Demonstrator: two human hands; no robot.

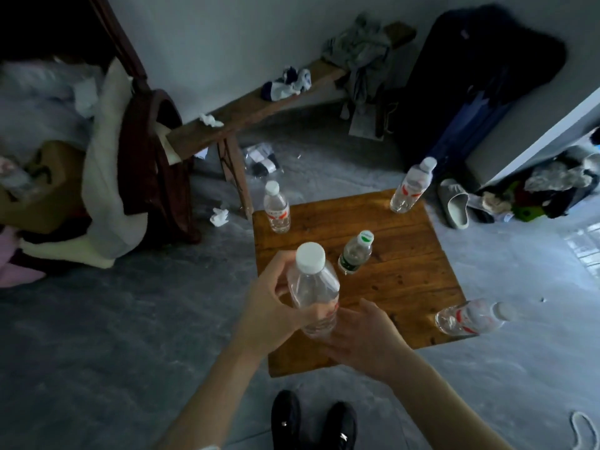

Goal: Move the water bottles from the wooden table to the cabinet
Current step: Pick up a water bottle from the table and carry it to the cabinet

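The left hand (272, 306) holds a clear water bottle with a white cap (313, 292). Its fingers and thumb curl round the bottle's body, and the bottle stands up straight in the air above the near left part of the wooden table (406, 287). The right hand (360, 336) is open. Its fingers are loose and lie right under the bottom of the held bottle. I cannot tell if they touch it.

Four more bottles stand on the table. From the held bottle, a small bottle with a green and white cap (356, 252) is near, at about 1 o'clock. A bottle with a red label (276, 207) stands at the far left corner, at about 11 o'clock, well apart from the hands. Another red-label bottle (412, 186) stands at the far right corner, at about 1 o'clock, farther away. The last red-label bottle (470, 317) stands at the near right edge, at about 3 o'clock from the right hand.

Two black shoes (313, 420) are on the gray floor at 6 o'clock, below the arms. A long wooden bench (253, 108) with cloths on it is at 11 o'clock. A gray slipper (454, 203) lies on the floor past the table's far right corner.
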